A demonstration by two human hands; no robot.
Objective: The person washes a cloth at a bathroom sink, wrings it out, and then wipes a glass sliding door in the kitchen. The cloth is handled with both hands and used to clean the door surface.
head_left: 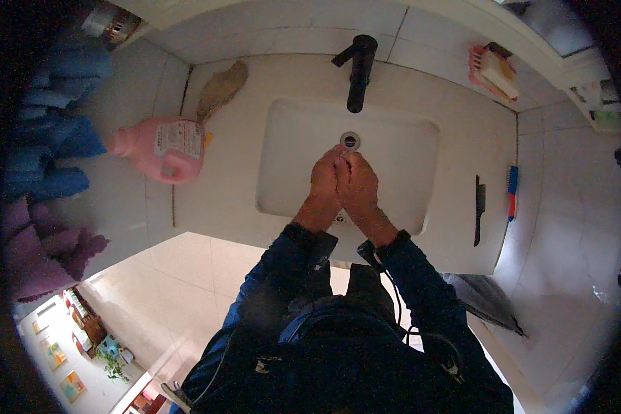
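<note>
Both my hands are pressed together over the white washbasin (398, 155). My left hand (325, 181) and my right hand (359, 181) touch along their inner sides, with fingertips close to the metal drain (350, 141). The fingers curl inwards, and whether anything lies between them is hidden. Beyond the hands stands a black faucet (359, 77), its spout over the basin's far side; no water stream can be made out. Dark sleeves cover both arms down to the wrists, where small black devices are strapped.
A pink plastic jug (168, 150) lies left of the basin near a brownish cloth-like thing (222, 88). Rightward are a black comb (479, 207), a red-and-blue brush (513, 194) and a pink soap dish (476, 64) on the wall. Blue and purple towels (62, 248) hang left.
</note>
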